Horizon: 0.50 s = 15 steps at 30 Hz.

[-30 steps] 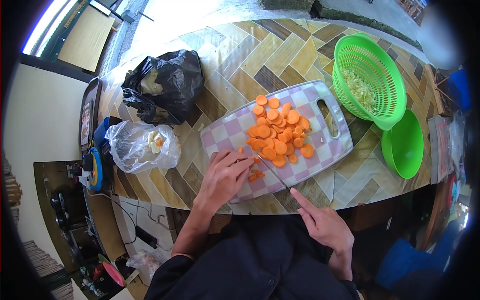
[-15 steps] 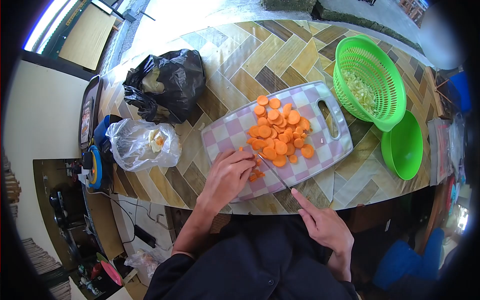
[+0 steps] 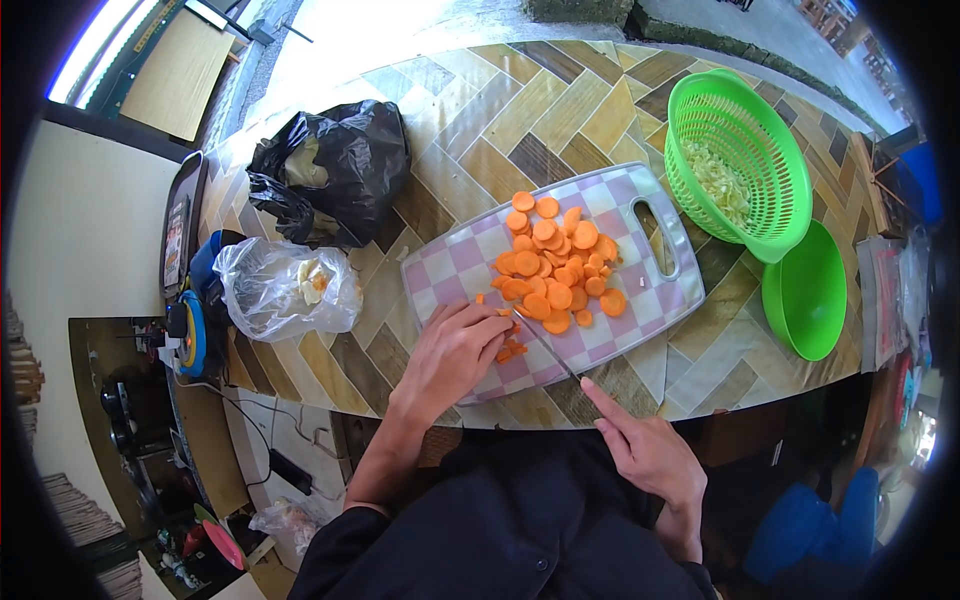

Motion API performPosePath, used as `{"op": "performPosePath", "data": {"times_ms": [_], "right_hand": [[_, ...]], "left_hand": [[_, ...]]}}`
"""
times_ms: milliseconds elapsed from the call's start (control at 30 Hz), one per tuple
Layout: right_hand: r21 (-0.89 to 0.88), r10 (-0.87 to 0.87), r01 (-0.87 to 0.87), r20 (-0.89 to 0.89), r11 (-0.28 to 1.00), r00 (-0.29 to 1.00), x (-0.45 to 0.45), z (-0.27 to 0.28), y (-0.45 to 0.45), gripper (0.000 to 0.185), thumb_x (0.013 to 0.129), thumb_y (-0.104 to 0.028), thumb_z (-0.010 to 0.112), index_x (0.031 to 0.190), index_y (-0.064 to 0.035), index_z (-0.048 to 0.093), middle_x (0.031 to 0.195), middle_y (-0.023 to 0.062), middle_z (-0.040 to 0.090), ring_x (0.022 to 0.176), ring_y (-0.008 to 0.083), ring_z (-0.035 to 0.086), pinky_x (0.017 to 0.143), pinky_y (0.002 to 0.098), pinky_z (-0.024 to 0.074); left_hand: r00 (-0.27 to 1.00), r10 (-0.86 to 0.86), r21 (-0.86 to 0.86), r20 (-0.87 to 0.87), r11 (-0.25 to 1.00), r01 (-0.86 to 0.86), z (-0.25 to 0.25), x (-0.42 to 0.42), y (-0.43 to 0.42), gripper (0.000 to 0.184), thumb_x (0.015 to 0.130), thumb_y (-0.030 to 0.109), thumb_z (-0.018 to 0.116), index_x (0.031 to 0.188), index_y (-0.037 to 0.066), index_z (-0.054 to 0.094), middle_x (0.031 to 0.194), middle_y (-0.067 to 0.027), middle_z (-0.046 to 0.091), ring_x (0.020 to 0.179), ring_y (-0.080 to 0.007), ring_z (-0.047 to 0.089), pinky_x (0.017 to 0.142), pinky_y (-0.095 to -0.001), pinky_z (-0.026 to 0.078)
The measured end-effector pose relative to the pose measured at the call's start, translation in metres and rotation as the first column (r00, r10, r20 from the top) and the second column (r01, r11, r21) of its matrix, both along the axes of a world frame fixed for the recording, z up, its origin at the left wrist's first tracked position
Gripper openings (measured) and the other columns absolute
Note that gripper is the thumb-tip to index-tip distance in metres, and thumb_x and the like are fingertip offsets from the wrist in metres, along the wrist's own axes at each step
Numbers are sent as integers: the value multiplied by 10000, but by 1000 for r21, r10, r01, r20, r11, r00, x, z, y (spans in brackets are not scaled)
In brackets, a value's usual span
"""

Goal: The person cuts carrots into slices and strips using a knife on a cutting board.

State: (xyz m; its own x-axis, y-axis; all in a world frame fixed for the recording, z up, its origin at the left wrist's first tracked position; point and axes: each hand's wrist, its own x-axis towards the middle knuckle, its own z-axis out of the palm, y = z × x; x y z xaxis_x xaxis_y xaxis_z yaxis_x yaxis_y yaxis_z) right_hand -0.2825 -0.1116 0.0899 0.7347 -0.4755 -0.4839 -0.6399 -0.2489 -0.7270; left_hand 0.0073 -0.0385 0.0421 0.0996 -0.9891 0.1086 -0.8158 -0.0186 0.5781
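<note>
The bunched fingers of the left hand (image 3: pixel 452 350) press light, stiff, probably slippery orange carrot pieces (image 3: pixel 512 350) beneath and beside their tips, best steadied from above, while the right hand (image 3: pixel 652 452) clasps a thin metal knife (image 3: pixel 548 347).

This looks like a kitchen-type food-preparation spot, open to the outdoors; whether it belongs to a home or a small eatery cannot be told. At the left hand (image 3: pixel 450 350), a white-and-lilac checkered cutting board (image 3: pixel 450 265) bears sliced orange carrots (image 3: pixel 560 265), and the right hand (image 3: pixel 645 445) grips a thin steel-bladed knife (image 3: pixel 548 348). The counter (image 3: pixel 570 150) around them wears a glossy wood-patterned herringbone cover. Ahead and right of the hands stand a bright green plastic colander (image 3: pixel 780 180) of pale shredded vegetable (image 3: pixel 715 180) and a rounded green plastic bowl (image 3: pixel 805 295). Beyond the counter's far edge lie brightly lit ground (image 3: pixel 460 20) and a rough stone kerb (image 3: pixel 690 43).
</note>
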Motion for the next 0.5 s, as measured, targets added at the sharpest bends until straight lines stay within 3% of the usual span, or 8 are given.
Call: {"op": "performPosePath", "data": {"times_ms": [167,500], "right_hand": [[-6,4,-4,12,1000,1000,-1,-1,0,606,1066,-209,556,1637,-305,380,612,198,603,553,398,635,594,505,530],[4,11,-11,1,1000,1000,-2,0,0,608,1070,-220,546,1643,-311,364,623,203,609,565,407,638,609,511,532]], "left_hand": [[999,-35,58,10,998,34,-1,5,4,144,912,89,722,1035,64,792,1052,-55,739,985,-290,659,943,-405,522],[1000,9,22,14,1000,-9,3,1,0,157,897,80,749,1050,69,783,1041,-81,735,975,-311,688,901,-402,554]]}}
